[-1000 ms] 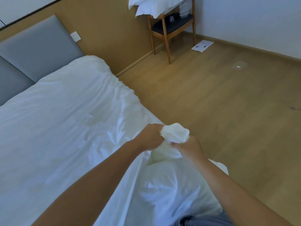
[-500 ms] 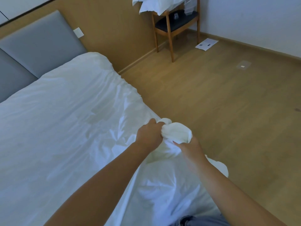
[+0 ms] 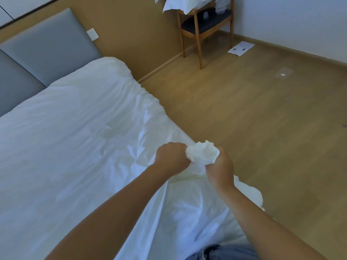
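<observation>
Cloth fills both fists: my left hand (image 3: 171, 159) and right hand (image 3: 219, 167) are each curled tight round the bunched corner (image 3: 202, 153) of the white cover (image 3: 75, 147). My knuckles are close together and the wad stands up between them. The corner sits at the right edge of the bed (image 3: 155, 104), well down from the headboard (image 3: 48, 45), and the rest of the cover lies spread toward that end.

I take this to be the step of gathering the corner before the cover is pulled straight. The next move calls for a firm hold in both hands and an even pull outward along the edge, so the creases fanning from my fists run out. If one hand slips, the wad will likely come undone.

My fingertips are buried in the cloth. I cannot tell whether a quilt lies inside the cover or only one layer. A white fold (image 3: 249, 194) hangs off the edge past my right wrist, its end hidden. The near end of the bed is cut off, as is the top of the chair (image 3: 199, 29) in the far corner.
</observation>
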{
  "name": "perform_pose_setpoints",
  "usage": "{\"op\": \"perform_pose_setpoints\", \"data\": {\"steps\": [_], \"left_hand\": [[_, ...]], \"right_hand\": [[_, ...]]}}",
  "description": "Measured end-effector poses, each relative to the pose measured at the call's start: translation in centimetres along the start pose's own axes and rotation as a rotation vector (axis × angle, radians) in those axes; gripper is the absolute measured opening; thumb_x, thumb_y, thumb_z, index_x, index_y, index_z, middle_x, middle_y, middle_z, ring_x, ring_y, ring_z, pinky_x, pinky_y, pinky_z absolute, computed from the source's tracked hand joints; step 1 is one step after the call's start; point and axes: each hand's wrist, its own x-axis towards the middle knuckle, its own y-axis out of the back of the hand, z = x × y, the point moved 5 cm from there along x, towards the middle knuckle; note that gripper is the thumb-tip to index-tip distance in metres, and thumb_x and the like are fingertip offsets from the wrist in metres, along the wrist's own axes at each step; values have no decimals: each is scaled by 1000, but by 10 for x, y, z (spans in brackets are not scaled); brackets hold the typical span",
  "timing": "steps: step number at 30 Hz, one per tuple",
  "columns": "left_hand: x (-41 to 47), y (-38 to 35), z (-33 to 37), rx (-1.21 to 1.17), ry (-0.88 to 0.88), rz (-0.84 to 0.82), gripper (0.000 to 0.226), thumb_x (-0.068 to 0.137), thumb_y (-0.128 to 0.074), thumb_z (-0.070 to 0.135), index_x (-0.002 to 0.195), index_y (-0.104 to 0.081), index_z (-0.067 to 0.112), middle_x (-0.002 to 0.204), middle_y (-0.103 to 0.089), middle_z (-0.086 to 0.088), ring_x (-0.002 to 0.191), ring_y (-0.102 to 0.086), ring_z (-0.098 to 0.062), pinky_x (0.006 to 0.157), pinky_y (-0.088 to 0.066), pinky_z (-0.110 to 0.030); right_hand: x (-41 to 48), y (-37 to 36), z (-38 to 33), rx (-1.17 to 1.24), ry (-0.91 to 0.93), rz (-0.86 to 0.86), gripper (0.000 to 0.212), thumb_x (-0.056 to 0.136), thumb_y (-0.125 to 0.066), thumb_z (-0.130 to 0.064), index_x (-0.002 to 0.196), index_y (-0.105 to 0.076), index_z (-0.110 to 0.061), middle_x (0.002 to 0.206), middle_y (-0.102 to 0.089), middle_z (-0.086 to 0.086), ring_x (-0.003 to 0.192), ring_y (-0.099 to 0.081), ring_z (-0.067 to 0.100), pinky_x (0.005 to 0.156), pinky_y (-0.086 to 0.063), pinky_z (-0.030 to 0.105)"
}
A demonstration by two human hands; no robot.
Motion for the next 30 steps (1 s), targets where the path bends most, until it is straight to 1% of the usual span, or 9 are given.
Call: {"op": "perform_pose_setpoints", "data": {"steps": [5, 7, 9, 12, 16, 18, 23, 27, 30], "left_hand": [[-10, -4, 41, -191, -62, -2, 30, 87, -35, 35, 76, -56, 17, 69, -53, 2, 70, -52, -21, 64, -39, -30], [-20, -10, 59, -342, -95, -45, 40, 85, -24, 42, 65, -49, 17, 70, -59, -2, 75, -58, -24, 72, -45, -32], [-18, -11, 52, -434, -37, -7, 40, 91, -36, 41, 62, -51, 16, 68, -59, -1, 75, -59, -23, 69, -45, -30], [-12, -12, 33, -460, 71, 79, 24, 88, -56, 31, 93, -64, 9, 91, -65, -3, 88, -61, -21, 75, -47, -31], [-3, -19, 30, -413, 158, 61, 20, 86, -58, 29, 83, -63, 10, 85, -67, -6, 80, -60, -23, 65, -39, -27], [6, -27, 45, -404, 165, -22, 13, 81, -61, 27, 74, -60, 17, 76, -63, 0, 73, -54, -18, 63, -37, -25], [26, -34, 78, -386, 237, -21, 34, 80, -56, 17, 58, -30, 22, 58, -37, 9, 64, -46, -18, 56, -27, -25], [15, -54, 94, -398, 403, 172, 11, 80, -61, 17, 90, -58, 16, 87, -57, 1, 92, -54, -23, 79, -30, -26], [-8, -88, 122, -520, 597, 291, 42, 65, -70, 2, 107, -64, 3, 105, -63, -12, 103, -56, -32, 94, -36, -34]], "right_hand": [[14, 5, 5, -29, -96, -64, 2, 88, -57, -11, 88, -58, -12, 76, -55, -3, 67, -47, 14, 52, -29, 19], [20, 5, 5, 35, -153, -79, 18, 91, -54, -12, 74, -49, -17, 69, -51, -4, 68, -48, 14, 48, -30, 12], [22, 5, 1, 48, -142, -85, 20, 91, -54, -10, 71, -48, -14, 68, -52, -2, 71, -53, 20, 51, -33, 20], [25, 8, 0, 78, -81, -188, 10, 83, -63, -7, 80, -54, -3, 79, -63, 11, 71, -58, 22, 48, -34, 20], [22, 31, -10, -107, 307, -273, 75, 67, -81, -8, 131, -45, -1, 122, -53, 18, 112, -49, 30, 89, -43, 38], [24, 33, -17, -277, 538, -371, 76, 68, -77, -6, 135, -42, 2, 127, -50, 20, 116, -47, 35, 94, -40, 42], [71, 19, -5, -622, 671, -680, 12, 79, -55, -3, 90, -53, -8, 90, -55, 5, 88, -47, 24, 64, -20, 23], [94, 10, 3, -563, 962, -656, 31, 48, -67, 12, 58, -47, -9, 55, -49, 6, 53, -47, 26, 51, -26, 29], [86, -4, 33, -561, 1163, -888, 38, 40, -64, 15, 58, -43, -11, 53, -46, 5, 49, -45, 24, 52, -27, 29]]}}
